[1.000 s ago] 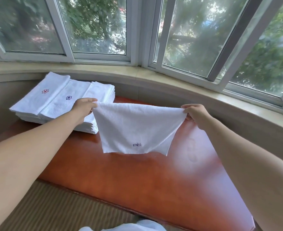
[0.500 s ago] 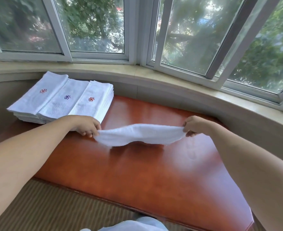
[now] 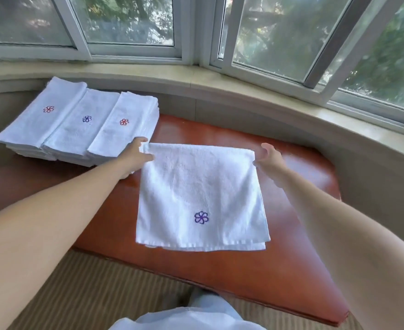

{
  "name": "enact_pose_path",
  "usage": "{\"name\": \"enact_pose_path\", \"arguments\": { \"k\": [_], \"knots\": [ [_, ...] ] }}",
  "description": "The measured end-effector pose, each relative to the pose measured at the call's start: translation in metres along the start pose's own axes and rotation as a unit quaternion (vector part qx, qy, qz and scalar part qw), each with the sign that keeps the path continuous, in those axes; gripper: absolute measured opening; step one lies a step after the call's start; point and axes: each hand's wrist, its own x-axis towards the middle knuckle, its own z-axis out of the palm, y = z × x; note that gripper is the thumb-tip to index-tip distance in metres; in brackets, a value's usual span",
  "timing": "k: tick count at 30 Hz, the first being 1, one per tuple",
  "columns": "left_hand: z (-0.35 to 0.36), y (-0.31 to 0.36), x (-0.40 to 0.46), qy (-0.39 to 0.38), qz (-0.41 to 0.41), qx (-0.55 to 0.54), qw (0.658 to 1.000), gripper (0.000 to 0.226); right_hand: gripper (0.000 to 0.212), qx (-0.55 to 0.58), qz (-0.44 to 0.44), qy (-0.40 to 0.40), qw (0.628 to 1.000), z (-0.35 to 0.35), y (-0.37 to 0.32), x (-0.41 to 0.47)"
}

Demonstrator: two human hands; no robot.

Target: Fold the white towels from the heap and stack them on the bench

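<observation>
Glossy red-brown wooden bench (image 3: 220,277) in the window bay, trapezoid top, near edge over striped beige flooring. On it, far left: three side-by-side stacks of folded white terry towels (image 3: 77,126), touching each other; top ones carry small embroidered flowers, red, blue, red. Centre: one white terry towel folded to a rough square (image 3: 201,186), flat on the wood, purple embroidered flower facing up near its front edge, layered edges showing at the front.
</observation>
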Motion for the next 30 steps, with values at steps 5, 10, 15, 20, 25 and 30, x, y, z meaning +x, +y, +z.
{"name": "enact_pose_path", "arguments": {
  "k": [5, 10, 15, 20, 25, 30],
  "knots": [
    [0.067, -0.077, -0.011, -0.082, -0.087, 0.034, 0.992, 0.057, 0.059, -0.054, 0.05, -0.104, 0.992, 0.077, 0.069, -0.014],
    [0.104, -0.141, -0.026, -0.126, -0.157, 0.109, 0.973, 0.053, 0.045, -0.053, 0.125, -0.193, 0.972, 0.128, 0.137, -0.027],
    [0.127, -0.189, -0.023, -0.083, -0.218, 0.142, 0.962, 0.058, 0.043, -0.008, 0.185, -0.171, 0.968, 0.164, 0.178, -0.022],
    [0.138, -0.215, 0.0, 0.033, -0.266, 0.132, 0.954, 0.058, 0.056, 0.062, 0.255, -0.049, 0.964, 0.194, 0.195, 0.0],
    [0.139, -0.226, 0.023, 0.05, -0.239, 0.154, 0.957, 0.029, 0.025, 0.014, 0.245, -0.019, 0.969, 0.213, 0.203, 0.019],
    [0.146, -0.226, 0.029, 0.057, -0.2, 0.206, 0.956, 0.02, 0.011, -0.045, 0.181, 0.003, 0.982, 0.221, 0.209, 0.021]
  ]
}}
